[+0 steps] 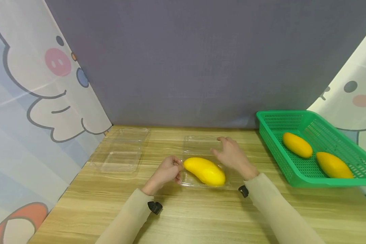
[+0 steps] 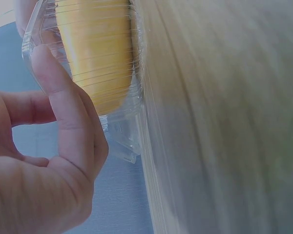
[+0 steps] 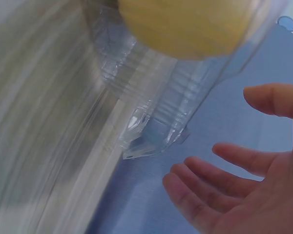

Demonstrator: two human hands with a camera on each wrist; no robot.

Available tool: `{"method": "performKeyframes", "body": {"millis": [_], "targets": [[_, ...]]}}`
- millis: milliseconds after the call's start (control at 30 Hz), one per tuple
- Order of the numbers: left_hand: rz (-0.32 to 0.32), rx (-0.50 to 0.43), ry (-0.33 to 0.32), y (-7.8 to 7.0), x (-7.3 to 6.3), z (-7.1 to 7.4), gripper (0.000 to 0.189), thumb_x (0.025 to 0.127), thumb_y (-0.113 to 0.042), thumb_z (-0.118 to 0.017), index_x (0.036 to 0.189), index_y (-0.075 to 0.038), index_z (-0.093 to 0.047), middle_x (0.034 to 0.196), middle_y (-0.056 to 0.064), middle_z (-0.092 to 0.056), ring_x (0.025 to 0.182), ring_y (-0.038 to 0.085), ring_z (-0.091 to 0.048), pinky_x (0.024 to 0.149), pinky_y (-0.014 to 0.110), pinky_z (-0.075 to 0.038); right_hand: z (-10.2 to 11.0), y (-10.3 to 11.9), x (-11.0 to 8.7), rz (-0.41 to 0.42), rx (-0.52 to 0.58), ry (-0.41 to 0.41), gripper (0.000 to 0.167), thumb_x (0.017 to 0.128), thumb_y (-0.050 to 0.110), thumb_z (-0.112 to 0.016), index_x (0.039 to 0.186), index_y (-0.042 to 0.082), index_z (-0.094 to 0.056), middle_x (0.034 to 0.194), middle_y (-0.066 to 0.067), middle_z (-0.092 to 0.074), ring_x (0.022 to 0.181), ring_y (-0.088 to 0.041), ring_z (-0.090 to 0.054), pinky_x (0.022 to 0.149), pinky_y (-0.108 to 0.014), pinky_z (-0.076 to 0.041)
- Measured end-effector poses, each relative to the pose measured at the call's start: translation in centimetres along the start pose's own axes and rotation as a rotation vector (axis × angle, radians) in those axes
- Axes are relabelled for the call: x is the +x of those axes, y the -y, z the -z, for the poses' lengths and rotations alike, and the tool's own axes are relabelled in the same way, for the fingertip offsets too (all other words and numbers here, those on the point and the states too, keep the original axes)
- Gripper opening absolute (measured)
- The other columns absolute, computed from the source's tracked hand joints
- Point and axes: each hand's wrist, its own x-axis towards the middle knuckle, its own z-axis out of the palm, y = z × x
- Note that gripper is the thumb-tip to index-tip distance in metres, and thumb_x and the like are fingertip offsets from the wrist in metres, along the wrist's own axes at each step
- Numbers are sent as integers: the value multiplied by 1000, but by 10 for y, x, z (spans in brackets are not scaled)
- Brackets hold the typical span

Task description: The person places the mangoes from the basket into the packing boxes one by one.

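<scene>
A yellow mango [image 1: 205, 172] lies in the near half of a clear plastic clamshell box [image 1: 188, 179] in the middle of the table. The box's lid [image 1: 198, 145] is folded back, away from me. My left hand [image 1: 168, 169] pinches the left rim of the box; the left wrist view shows a fingertip [image 2: 45, 63] against that rim beside the mango. Over the right side of the lid, my right hand [image 1: 231, 156] has its fingers spread and holds nothing. In the right wrist view those fingers [image 3: 195, 195] are apart from the clear plastic.
To the right stands a green mesh basket [image 1: 276, 156] with two more mangoes [image 1: 297, 145] inside. Another clear clamshell box [image 1: 120, 157] sits unfolded at the left. A grey panel [image 1: 183, 67] rises along the back edge of the wooden table [image 1: 195, 217].
</scene>
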Motion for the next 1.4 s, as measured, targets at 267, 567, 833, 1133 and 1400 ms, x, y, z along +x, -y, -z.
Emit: {"method": "performKeyframes", "body": {"millis": [267,567,833,1133,1400], "targets": [[0,0,-3,0,0,0,18,99,-6,-56,112,6,-51,74,12,-56,54,18,-56,55,30,-58,-1,-13,7,-48,34,36,72,100,42,-58,149,-8,-40,151,-33,-41,139,-52,-36,114,-65,-30],[0,3,12,3,2,0,18,100,-6,-55,111,6,-50,71,9,-54,54,17,-56,55,29,-59,-3,-21,10,-107,85,84,74,100,41,-57,149,-11,-36,149,-35,-41,136,-52,-40,112,-64,-35],[-8,10,13,3,2,0,17,100,-6,-56,111,6,-51,70,11,-56,53,16,-57,54,29,-58,-3,-24,10,-127,86,125,77,101,43,-55,148,-14,-35,143,-37,-47,129,-52,-48,107,-63,-42],[-12,14,9,3,2,0,18,100,-7,-55,112,6,-51,69,11,-55,52,16,-56,53,28,-58,-4,-28,9,-141,115,171,80,101,45,-54,144,-20,-36,140,-39,-48,126,-52,-51,105,-61,-44],[-13,12,11,2,2,0,19,101,-8,-56,112,6,-51,69,10,-55,53,16,-56,53,28,-57,-6,-32,11,-142,124,194,79,102,47,-53,139,-22,-42,142,-40,-45,130,-54,-46,107,-61,-42]]}}
